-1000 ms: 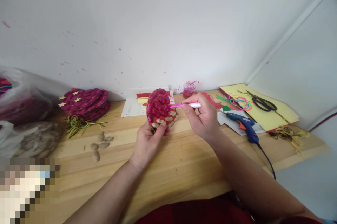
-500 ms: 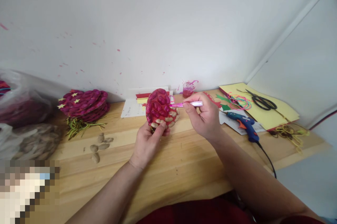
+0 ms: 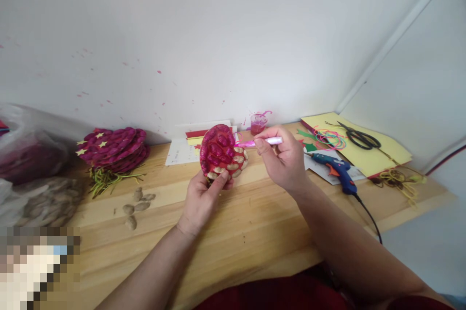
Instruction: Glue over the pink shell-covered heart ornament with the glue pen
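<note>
My left hand (image 3: pixel 206 196) grips the lower edge of a red disc covered with peanuts (image 3: pixel 219 151), thumb in front. Glossy magenta paint coats the peanuts on its upper and left part, while those along the lower right are bare tan shell. In my right hand (image 3: pixel 282 157) is a paintbrush (image 3: pixel 271 140) with a white handle, pinched between thumb and fingers. Its magenta tip meets the disc's right edge. Behind the hands, against the wall, stands a clear cup of magenta paint (image 3: pixel 258 124). Several loose peanuts (image 3: pixel 141 206) lie on the wooden table (image 3: pixel 225 242) at left.
At left are stacked magenta peanut discs (image 3: pixel 116 147) with yellow stars, and plastic bags (image 3: pixel 40 198) holding peanuts. On the right lie a blue glue gun (image 3: pixel 337 169) with its cord, black scissors (image 3: pixel 360 138), yellow sheets (image 3: pixel 389 155) and coloured string (image 3: pixel 329 136).
The brush tip has shifted slightly up along the disc's right edge. Both hands keep their grips, and the whole view has shifted a little.
</note>
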Demonstrator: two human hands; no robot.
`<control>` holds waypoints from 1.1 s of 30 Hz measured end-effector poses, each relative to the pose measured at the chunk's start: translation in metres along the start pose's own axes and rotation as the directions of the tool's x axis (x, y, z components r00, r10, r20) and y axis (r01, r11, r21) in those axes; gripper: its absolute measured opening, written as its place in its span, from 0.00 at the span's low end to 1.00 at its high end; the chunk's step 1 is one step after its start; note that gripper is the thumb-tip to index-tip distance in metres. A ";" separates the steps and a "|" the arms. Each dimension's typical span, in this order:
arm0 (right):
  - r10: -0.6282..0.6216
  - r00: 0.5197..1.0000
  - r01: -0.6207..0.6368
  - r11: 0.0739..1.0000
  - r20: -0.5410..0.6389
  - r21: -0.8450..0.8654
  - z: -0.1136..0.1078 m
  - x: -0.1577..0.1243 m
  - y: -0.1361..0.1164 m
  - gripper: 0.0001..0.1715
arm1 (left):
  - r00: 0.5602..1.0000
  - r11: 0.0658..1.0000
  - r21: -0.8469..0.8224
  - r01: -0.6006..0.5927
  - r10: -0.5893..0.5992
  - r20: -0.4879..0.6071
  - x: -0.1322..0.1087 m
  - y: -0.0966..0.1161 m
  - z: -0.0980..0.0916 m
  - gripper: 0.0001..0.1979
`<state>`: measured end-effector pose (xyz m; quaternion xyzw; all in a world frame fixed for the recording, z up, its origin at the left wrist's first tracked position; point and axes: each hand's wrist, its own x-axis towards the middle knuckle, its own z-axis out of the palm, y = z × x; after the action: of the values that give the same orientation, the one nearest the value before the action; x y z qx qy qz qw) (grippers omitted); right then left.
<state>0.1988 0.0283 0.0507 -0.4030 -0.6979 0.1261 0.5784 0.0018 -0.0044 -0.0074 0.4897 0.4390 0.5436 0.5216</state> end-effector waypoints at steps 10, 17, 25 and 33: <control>-0.131 0.989 0.135 0.989 0.063 -0.066 -0.002 0.001 -0.007 0.03 | 0.999 1.000 0.007 0.010 -0.010 -0.035 0.000 0.001 0.000 0.21; -0.069 0.997 0.070 0.997 0.021 -0.035 -0.005 0.002 -0.004 0.05 | 0.999 1.000 -0.006 0.028 -0.028 -0.040 0.001 0.000 0.000 0.21; -0.001 0.999 0.001 1.000 0.044 0.011 -0.009 0.002 -0.002 0.08 | 0.992 0.979 -0.186 0.086 -0.102 -0.078 0.006 -0.001 0.003 0.24; -0.025 0.999 0.021 0.996 0.047 0.092 -0.009 0.002 -0.003 0.06 | 0.993 0.983 -0.157 0.093 -0.102 -0.054 0.008 -0.004 0.000 0.24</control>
<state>0.2057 0.0248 0.0568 -0.3647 -0.7098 0.1610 0.5807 0.0030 0.0043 -0.0109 0.4089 0.4349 0.5645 0.5701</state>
